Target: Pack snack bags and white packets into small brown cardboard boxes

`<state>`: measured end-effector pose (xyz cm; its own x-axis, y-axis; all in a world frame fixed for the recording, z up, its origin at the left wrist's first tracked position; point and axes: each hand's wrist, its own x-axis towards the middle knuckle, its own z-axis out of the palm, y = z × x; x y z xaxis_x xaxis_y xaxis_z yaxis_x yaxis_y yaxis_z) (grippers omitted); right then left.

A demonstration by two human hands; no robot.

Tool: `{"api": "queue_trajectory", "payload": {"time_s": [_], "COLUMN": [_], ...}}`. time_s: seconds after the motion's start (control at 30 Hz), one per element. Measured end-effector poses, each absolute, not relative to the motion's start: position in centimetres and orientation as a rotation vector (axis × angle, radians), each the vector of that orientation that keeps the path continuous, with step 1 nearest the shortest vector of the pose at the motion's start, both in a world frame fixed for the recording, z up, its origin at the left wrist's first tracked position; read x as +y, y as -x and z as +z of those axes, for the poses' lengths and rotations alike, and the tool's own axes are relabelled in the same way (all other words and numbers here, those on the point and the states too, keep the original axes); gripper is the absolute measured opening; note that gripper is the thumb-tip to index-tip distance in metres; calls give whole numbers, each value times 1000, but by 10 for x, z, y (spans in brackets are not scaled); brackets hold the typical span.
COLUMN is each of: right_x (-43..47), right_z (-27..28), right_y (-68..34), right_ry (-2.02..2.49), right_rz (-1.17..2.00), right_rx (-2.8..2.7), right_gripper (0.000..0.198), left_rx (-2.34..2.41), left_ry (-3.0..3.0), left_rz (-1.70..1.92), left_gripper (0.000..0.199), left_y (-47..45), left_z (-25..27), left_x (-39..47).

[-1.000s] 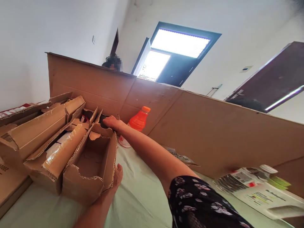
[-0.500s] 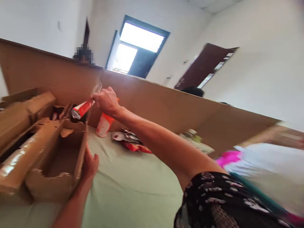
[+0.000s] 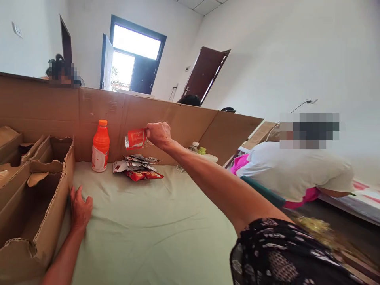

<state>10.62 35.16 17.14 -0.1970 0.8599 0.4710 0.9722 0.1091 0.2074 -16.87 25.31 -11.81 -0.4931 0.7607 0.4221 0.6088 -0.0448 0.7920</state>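
My right hand (image 3: 160, 134), closed, grips the end of a red and silver packet (image 3: 135, 138) and holds it up in front of the cardboard wall. Under it, several packets (image 3: 145, 175), red and white, lie heaped on the green cloth (image 3: 142, 221). Left of the heap stands an orange bottle (image 3: 101, 149) with an orange cap. My left hand (image 3: 81, 208) has its fingers apart and rests beside the long cardboard box (image 3: 49, 209); whether it presses on the box side I cannot tell. The inside of that box shows bare cardboard.
More cardboard compartments (image 3: 59, 148) stand at the left. A tall cardboard wall (image 3: 178, 122) runs along the table's back. A small clear bottle (image 3: 194, 147) and a green-lidded item (image 3: 202, 151) sit behind my right forearm. A person in a white shirt (image 3: 291, 170) leans over at the right.
My right hand has carried the packet rightward, from above the boxes to over the packet heap. My left hand remains beside the box. The view has turned to the right.
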Motion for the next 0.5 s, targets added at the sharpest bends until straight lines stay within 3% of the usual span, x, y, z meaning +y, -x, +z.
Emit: {"api": "queue_trajectory", "payload": {"time_s": [0.13,0.33,0.5], "right_x": [356,322,271], "right_z": [142,92,42], "right_y": [-127,-133,-118], "right_ry": [1862,1774,1448], "right_rz": [-588,-358,-100], "right_rx": [-2161,-2279,-2513], "right_gripper": [29,31,34], "left_rx": [2097,2123,2167], "left_ry": [-1501,-1612,-1769], "left_rz": [1505,1357,1048], "left_gripper": [38,39,33], "left_y": [171,165,141], "left_z": [-117,-104,-95], "left_x": [253,250,208]}}
